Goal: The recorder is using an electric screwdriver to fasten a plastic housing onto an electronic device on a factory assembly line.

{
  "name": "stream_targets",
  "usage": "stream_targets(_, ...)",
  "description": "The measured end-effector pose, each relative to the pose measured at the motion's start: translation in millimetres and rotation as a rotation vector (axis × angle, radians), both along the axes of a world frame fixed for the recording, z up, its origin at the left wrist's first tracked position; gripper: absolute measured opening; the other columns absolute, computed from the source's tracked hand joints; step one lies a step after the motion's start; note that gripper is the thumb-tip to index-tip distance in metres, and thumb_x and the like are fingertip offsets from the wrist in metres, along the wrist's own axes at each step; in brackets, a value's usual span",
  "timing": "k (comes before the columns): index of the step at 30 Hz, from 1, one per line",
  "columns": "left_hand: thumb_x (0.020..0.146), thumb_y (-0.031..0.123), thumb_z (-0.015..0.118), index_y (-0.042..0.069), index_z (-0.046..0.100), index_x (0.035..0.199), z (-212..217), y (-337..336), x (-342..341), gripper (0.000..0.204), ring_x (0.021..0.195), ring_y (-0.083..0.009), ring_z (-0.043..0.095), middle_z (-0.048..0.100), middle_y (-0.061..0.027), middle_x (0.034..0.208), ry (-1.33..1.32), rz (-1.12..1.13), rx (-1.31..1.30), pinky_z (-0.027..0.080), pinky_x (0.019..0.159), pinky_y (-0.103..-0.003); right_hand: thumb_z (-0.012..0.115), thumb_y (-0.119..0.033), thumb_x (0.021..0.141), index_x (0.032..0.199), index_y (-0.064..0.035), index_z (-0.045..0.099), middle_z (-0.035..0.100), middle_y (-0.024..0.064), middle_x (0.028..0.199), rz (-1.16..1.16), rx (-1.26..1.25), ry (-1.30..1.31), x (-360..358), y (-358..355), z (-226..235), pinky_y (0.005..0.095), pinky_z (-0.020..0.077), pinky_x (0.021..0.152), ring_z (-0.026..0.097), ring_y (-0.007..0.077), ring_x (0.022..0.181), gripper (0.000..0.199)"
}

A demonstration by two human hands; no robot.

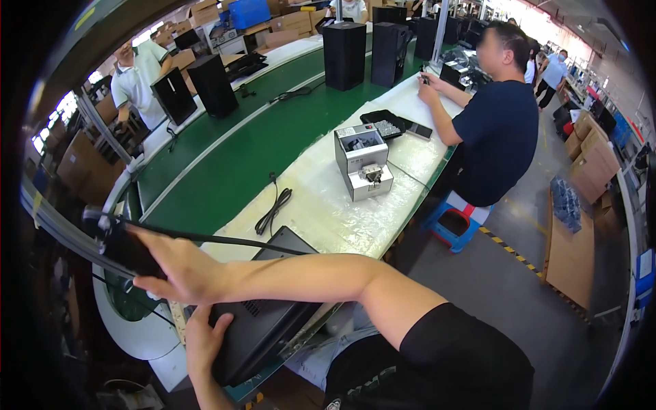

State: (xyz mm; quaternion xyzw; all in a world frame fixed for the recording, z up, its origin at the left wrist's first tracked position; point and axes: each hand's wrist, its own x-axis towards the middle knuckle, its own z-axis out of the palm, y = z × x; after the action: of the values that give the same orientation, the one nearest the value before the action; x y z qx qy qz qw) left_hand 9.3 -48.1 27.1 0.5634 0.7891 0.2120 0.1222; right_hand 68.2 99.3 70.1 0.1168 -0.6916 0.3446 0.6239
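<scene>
Lying under both hands: right hand (174, 270) above black box (263, 321), left hand (203, 342) alongside.

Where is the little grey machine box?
In the head view, the grey machine box sits mid-frame on the white workbench, right of the green conveyor belt, near the seated person's elbow.

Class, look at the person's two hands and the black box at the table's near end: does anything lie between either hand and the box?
Nothing visible does. The left hand already rests on the black box; the right hand grips a black tool beside it.
</scene>
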Motion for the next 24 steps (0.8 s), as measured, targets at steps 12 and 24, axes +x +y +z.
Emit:
stream_targets(12,0.091,0.041,0.045,-0.01,0.061,0.102,30.6,28.9,-88.9,0.055,0.106,-0.0314,0.059,0.063,-0.0241,0.104,-1.48,-0.195,0.291,0.045,0.093,-0.04,0.05,-0.006,0.093,0.133,-0.0007,0.021,0.055,0.0128,0.106,-0.745,-0.337,0.133,250.6,228.5,-84.3,0.0245,0.0484,0.06,0.054,0.0091,0.062,0.049)
stream_targets(24,0.1,0.038,0.04,0.0,0.057,0.087,72.3,32.9,-4.1,0.044,0.066,-0.0116,0.051,0.058,-0.0059,0.075,-0.358,0.445,0.376,0.042,0.06,-0.027,0.044,-0.007,0.095,0.136,-0.0004,0.025,0.054,0.0163,0.116,-0.567,-0.409,-0.032,269.1,230.1,-79.4,0.0252,0.0466,0.056,0.053,0.0118,0.059,0.046)
